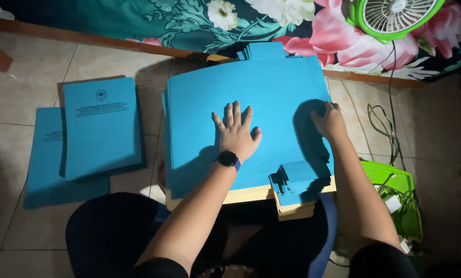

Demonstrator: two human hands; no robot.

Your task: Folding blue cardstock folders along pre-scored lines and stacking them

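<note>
So we've got the left hand (235, 134) flat, fingers spread wide, pressing on the big blue folder sheet (251, 108) topping the stack on our lap, while the right hand (329, 121) has its fingers curled at the sheet's right edge, gripping it as far as we can tell. Looks like early days: only two printed blue covers (101, 126) sit on the tile floor (14, 98) to the left, and the stack is thick

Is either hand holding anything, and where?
Left hand lies flat on the blue sheet, holding nothing. Right hand pinches that sheet near its right edge.
</note>
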